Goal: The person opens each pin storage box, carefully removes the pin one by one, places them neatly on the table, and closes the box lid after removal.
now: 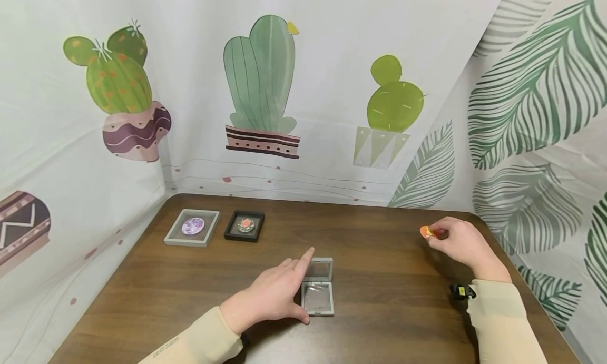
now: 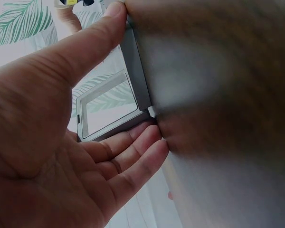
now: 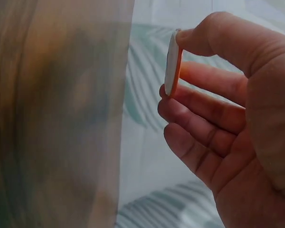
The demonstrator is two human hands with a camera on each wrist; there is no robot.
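Observation:
In the head view, my right hand [image 1: 457, 243] is raised over the right side of the table, pinching a small round orange disc [image 1: 425, 232] with a yellow pattern. The right wrist view shows the disc [image 3: 173, 65] edge-on, pale on one side, between thumb and fingertips. A grey square display frame [image 1: 317, 299] lies unfolded at the table's middle, its lid [image 1: 320, 269] tilted up at the back. Along its left side my left hand [image 1: 275, 290] is spread, thumb by the front edge. In the left wrist view its fingers [image 2: 133, 175] touch near the hinge, behind the lid [image 2: 109, 104].
At the back left of the brown table [image 1: 370, 237] lie a light grey frame [image 1: 170, 241] with a purple disc [image 1: 193, 226] and a black frame [image 1: 256, 231] with a red-and-green disc [image 1: 246, 225]. Printed cloth [image 1: 327, 90] hangs behind the table.

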